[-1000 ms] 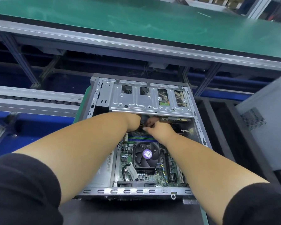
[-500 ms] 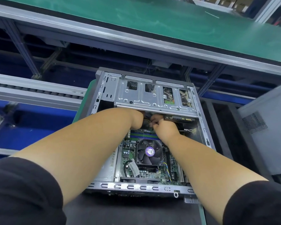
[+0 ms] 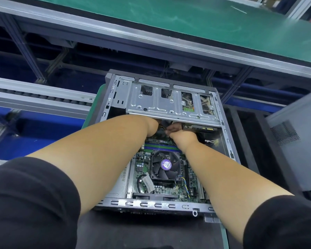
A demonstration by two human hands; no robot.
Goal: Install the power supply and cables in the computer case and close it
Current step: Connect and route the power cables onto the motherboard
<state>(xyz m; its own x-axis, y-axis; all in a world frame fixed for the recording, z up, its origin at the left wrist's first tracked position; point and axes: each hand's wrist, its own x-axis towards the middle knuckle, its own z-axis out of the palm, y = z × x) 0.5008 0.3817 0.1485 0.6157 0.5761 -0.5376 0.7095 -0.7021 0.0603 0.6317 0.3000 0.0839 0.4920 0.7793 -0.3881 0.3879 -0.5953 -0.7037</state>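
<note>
An open grey computer case (image 3: pixel 171 206) lies flat in front of me, its motherboard and black CPU fan (image 3: pixel 165 165) showing. A silver drive cage (image 3: pixel 169 103) spans the far end. Both my arms reach in under the cage's near edge. My left hand (image 3: pixel 152 127) is mostly hidden beneath the cage. Just to its right, my right hand (image 3: pixel 180 133) has its fingers curled around dark cables (image 3: pixel 164 129) between the two hands. A loose white-tipped cable (image 3: pixel 211 141) lies at the case's right side.
A grey side panel (image 3: pixel 298 148) with a mesh vent leans at the right. The case sits on a dark mat (image 3: pixel 142 230) over a green pad. A roller conveyor rail (image 3: pixel 39 97) runs at the left, a green belt (image 3: pixel 187 20) beyond.
The view has shifted slightly, so the case sits lower in the frame. Both hands stay under the drive cage, with the right hand's fingers working at the cables.
</note>
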